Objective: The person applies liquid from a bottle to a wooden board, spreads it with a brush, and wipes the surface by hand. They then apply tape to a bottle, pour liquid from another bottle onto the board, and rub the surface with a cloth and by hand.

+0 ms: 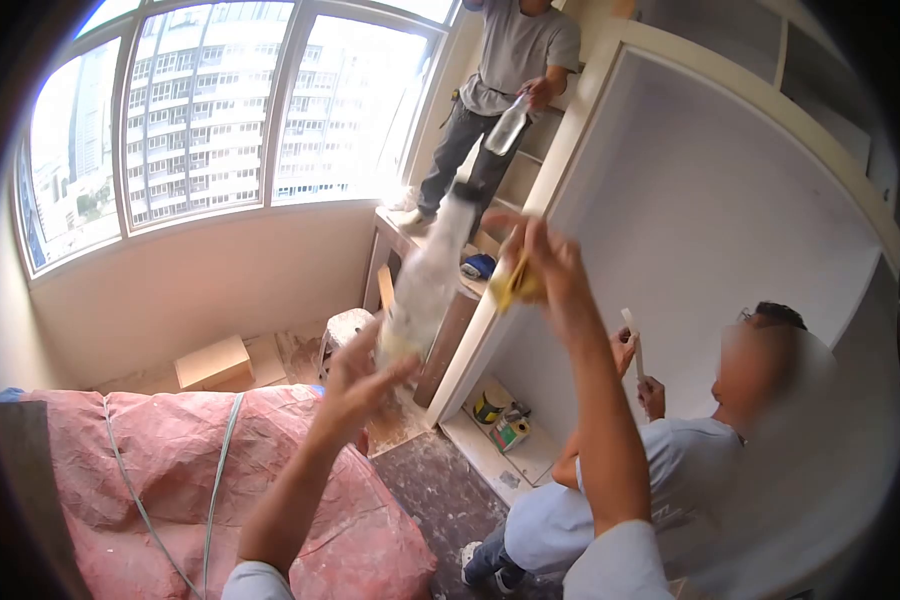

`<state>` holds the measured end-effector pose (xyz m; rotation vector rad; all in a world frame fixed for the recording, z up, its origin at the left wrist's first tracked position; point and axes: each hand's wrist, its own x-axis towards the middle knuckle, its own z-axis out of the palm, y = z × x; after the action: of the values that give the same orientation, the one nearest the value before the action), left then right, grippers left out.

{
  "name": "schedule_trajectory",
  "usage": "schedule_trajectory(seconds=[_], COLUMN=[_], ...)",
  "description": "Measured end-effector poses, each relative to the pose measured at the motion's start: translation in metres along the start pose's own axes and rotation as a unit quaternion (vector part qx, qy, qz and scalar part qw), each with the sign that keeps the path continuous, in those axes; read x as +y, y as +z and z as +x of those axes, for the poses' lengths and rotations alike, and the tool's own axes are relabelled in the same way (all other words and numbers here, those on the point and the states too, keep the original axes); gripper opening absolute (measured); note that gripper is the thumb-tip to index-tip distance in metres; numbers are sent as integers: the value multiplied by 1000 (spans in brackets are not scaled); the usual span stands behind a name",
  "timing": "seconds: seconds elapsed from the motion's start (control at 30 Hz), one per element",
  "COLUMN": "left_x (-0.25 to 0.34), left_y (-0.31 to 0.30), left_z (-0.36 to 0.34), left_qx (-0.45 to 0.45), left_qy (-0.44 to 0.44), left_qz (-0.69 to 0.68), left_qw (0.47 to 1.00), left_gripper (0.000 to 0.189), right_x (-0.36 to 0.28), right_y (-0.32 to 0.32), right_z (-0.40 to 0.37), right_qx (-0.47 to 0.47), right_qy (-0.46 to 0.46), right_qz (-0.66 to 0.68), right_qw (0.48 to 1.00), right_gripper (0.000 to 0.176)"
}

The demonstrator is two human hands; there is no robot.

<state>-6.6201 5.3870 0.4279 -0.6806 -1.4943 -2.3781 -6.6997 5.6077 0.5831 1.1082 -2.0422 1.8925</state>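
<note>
The left hand (358, 378) holds a bottle (425, 275) around its lower end; the bottle is tilted and blurred. The right hand (558, 265), near it, holds a yellow thing (516, 287), which I cannot identify exactly. A red cover (220, 480) lies below the left hand. To the right, a co-worker (630, 460) holds a strip (631, 330).

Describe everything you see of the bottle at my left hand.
The bottle is whitish and looks translucent, perhaps plastic or glass, with a narrowing neck and a dark top. Motion blur hides any lettering, and I cannot tell what is inside. It is tilted, its top up and to the right in the picture. The left hand holds it near the lower end; nothing else visibly touches it.
</note>
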Motion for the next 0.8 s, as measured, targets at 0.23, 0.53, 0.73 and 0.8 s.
schedule_trajectory(seconds=[0.23,0.53,0.73,0.8], left_x=[-70,-159,-122,-122], left_y=[41,139,245,267], left_z=[-91,-282,-386,-432], left_qx=[-124,-66,-142,-204], left_qy=[-88,-375,-588,-623], left_qz=[-58,-532,-682,-664], left_qw=[987,757,411,360], left_gripper=[79,54,36,40], right_x=[-22,-150,-266,-303], right_y=[25,12,59,86], right_z=[-152,-370,-529,-589], right_qx=[30,206,329,384], right_qy=[64,132,101,100], right_qz=[-169,-178,-313,-342], right_qw=[983,953,885,852], right_gripper=[39,23,29,31])
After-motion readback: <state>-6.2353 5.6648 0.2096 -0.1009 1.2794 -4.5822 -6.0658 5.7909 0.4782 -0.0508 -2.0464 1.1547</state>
